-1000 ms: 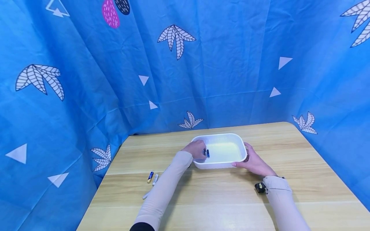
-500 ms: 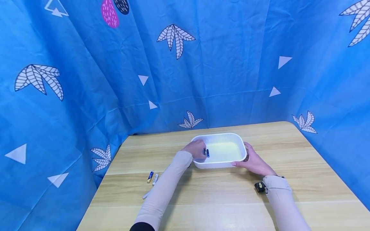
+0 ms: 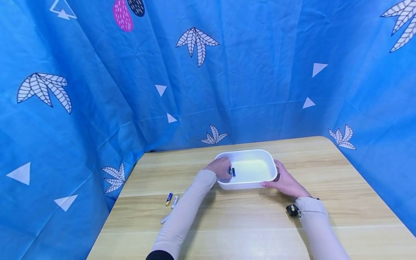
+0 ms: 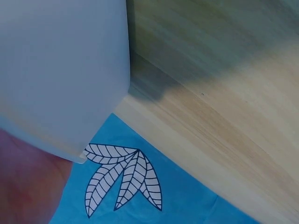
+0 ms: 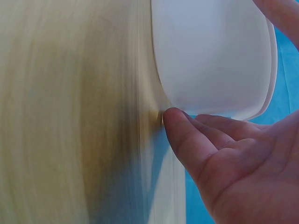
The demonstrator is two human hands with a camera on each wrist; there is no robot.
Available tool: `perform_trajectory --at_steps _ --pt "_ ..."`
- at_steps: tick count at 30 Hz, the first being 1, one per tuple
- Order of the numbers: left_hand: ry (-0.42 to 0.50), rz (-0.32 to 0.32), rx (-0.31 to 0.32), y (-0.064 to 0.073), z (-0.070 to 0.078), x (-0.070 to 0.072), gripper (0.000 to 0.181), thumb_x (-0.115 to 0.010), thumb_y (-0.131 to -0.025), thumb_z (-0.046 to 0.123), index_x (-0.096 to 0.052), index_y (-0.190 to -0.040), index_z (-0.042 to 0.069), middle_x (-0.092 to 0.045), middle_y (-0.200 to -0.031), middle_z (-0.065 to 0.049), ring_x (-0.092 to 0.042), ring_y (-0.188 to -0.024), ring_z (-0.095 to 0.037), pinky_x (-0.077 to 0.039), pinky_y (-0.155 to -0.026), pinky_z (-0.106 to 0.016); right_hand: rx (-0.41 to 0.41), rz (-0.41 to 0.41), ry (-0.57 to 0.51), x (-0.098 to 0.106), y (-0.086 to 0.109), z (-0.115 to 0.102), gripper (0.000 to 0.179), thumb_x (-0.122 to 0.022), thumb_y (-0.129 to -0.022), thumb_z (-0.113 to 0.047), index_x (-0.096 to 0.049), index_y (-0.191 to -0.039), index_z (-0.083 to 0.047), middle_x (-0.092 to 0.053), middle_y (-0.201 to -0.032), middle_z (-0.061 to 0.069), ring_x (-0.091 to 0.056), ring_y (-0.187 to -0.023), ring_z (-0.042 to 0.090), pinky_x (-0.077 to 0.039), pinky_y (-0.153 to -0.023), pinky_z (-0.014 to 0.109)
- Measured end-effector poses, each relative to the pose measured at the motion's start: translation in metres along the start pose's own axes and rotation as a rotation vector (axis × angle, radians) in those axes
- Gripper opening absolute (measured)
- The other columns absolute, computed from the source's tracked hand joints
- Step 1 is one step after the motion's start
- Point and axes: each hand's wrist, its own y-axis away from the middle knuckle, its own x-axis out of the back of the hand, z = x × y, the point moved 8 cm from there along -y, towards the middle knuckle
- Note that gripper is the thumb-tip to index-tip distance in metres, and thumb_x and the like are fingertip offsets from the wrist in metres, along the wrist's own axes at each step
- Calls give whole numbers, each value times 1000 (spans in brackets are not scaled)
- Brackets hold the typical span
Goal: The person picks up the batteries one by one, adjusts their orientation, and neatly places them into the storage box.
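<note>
the small dark cylinder [image 3: 233,172], by its look a battery, lies on the floor of the white container [image 3: 248,185], toward its left end and just to the right of the left hand [image 3: 221,168]. its long axis runs roughly front to back, across the container's longer left-to-right line, so its long side faces the fingers, which to my judgement is the relation that matters most here. a 2nd dark piece [image 3: 230,171] shows in the narrow space between that cylinder and the left hand, nearly parallel to it; whether the fingers pinch it or merely touch it, i cannot tell, since the fingertips are hidden and the left wrist view gives only the container's outer wall and a blurred bit of hand. the right hand [image 3: 285,182] is much farther from both pieces: it grips the container's right end, thumb at the near corner of the rim and fingers around the outside of the end wall. well to the left, on the table [image 3: 253,231], 1 blue-and-gold battery [image 3: 169,199] and 1 white cylinder [image 3: 174,202] lie side by side, nearer the left sleeve [image 3: 185,209] than the right hand.
</note>
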Motion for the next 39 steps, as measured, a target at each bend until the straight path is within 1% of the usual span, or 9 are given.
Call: perform_trajectory --at_steps 5,7,11,14,16,26,29,36,39 --pt "16 -7 -13 -1 -2 0 14 -81 -83 22 -69 -80 16 -62 -74 5 -54 -65 -9 -49 -61 -21 5 -4 4 -1 0 0 119 -90 -78 -37 -13 -161 2 -32 -160 32 -41 -143 53 -30 -119 69" --pt "27 -6 -16 -1 -3 0 12 -81 -82 22 -72 -83 15 -66 -78 3 -57 -68 -10 -52 -64 -22 1 -2 3 -1 0 0 119 -90 -78 -36 -13 -161 1 -32 -160 32 -41 -142 53 -30 -119 68" --pt "49 23 -11 3 -4 5 27 -83 -82 26 -78 -103 11 -73 -103 -1 -65 -90 -13 -58 -84 -26 -7 -5 4 0 0 2 119 -90 -78 -37 -13 -162 0 -32 -160 31 -42 -143 52 -31 -119 68" --pt "63 53 -11 9 -4 12 44 -83 -84 31 -75 -121 10 -70 -124 -4 -64 -111 -17 -55 -102 -31 0 -9 2 1 0 1 119 -90 -79 -36 -13 -162 0 -32 -160 31 -41 -142 52 -31 -118 68" --pt "75 73 -19 15 -3 17 48 -82 -86 34 -73 -127 10 -68 -130 -4 -63 -118 -19 -52 -108 -34 7 -10 -5 2 0 0 118 -90 -79 -35 -14 -162 0 -33 -160 31 -41 -142 53 -31 -118 69" --pt "175 206 -79 47 -4 49 47 -80 -90 32 -72 -128 6 -69 -126 -10 -65 -115 -24 -53 -103 -36 11 -17 -8 2 2 -2 118 -90 -79 -34 -13 -162 1 -32 -160 31 -40 -143 53 -30 -119 69" --pt "202 231 -67 57 -9 55 47 -80 -90 36 -73 -127 8 -69 -124 -9 -65 -112 -25 -54 -101 -37 12 -17 -4 2 3 -2 118 -89 -79 -34 -13 -162 1 -32 -160 32 -41 -143 52 -31 -118 69" --pt "279 258 3 86 -21 62 49 -78 -91 42 -71 -130 13 -66 -126 -2 -63 -115 -24 -54 -105 -38 8 -16 -11 3 4 -1 117 -89 -79 -35 -14 -162 1 -32 -160 31 -42 -143 51 -32 -119 67" --pt "301 278 -1 98 -23 64 50 -78 -90 41 -71 -130 13 -66 -124 -2 -63 -111 -21 -54 -102 -36 18 -18 -12 4 5 -3 117 -89 -80 -34 -13 -162 1 -33 -159 31 -43 -142 51 -33 -118 67"
